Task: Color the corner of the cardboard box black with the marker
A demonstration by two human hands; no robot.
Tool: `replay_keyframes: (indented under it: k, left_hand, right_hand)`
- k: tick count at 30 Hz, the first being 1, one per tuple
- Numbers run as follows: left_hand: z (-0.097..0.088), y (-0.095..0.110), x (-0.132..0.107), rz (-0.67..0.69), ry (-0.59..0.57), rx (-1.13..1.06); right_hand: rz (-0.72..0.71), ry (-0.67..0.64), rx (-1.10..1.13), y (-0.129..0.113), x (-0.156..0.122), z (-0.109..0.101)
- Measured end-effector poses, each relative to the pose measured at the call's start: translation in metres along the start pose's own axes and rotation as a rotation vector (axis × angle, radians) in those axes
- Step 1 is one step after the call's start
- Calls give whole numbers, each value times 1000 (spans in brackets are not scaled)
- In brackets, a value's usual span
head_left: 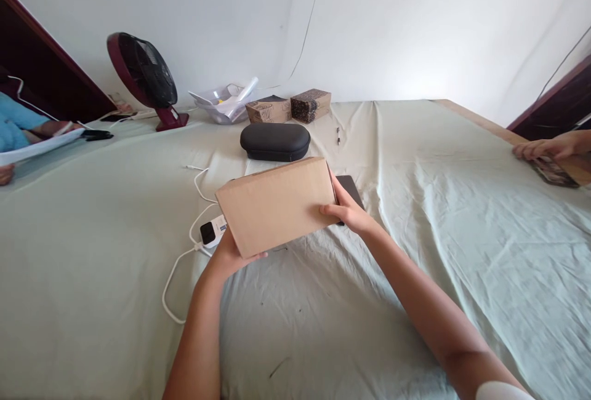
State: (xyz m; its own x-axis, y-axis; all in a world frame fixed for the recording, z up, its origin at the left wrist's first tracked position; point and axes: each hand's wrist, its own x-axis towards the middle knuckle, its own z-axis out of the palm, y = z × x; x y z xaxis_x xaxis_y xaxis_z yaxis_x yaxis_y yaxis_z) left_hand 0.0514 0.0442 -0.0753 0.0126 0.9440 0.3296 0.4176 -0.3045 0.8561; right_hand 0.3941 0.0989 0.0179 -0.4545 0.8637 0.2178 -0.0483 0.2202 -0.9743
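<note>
A plain brown cardboard box [279, 206] is held up over the cloth, tilted with its right end higher. My left hand [233, 255] supports its lower left corner, the fingers reaching under the bottom edge. At the other end my right hand [348, 206] grips the box, thumb on the near face and the other fingers behind it, mostly hidden. Behind the box lies a black zip case [275, 141]. A dark flat object [351, 189] shows partly past my right hand. Beside my left hand is a white device with a black screen [213, 231], joined to a white cable [168, 277].
Along the wall stand a fan [148, 74], a clear plastic basket [226, 104] and two patterned cardboard boxes [311, 106]. A pen [338, 136] lies on the pale green cloth [115, 252]. Another person's hand [549, 146] holds a box at right; another person sits at left.
</note>
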Motion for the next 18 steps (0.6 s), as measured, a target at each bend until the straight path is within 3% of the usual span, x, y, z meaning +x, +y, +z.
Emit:
replay_keyframes:
  k: [3, 6, 8, 12, 18]
  left_hand:
    - [-6, -4, -6, -45, -57, -161]
    - [-9, -6, -10, -80, -33, -338]
    - [-10, -6, -13, -121, -4, -322]
    - [-9, 1, -18, -171, -70, -231]
    - [6, 13, -8, -247, -154, -215]
  right_hand:
    - [-6, -36, -21, 4, 1, -3]
    - [-14, -61, -68, 4, 0, -6]
    - [-37, -90, -104, 2, -2, -8]
    - [-141, -125, -150, 0, -5, -11]
    - [-262, -34, -267, -11, -8, -17]
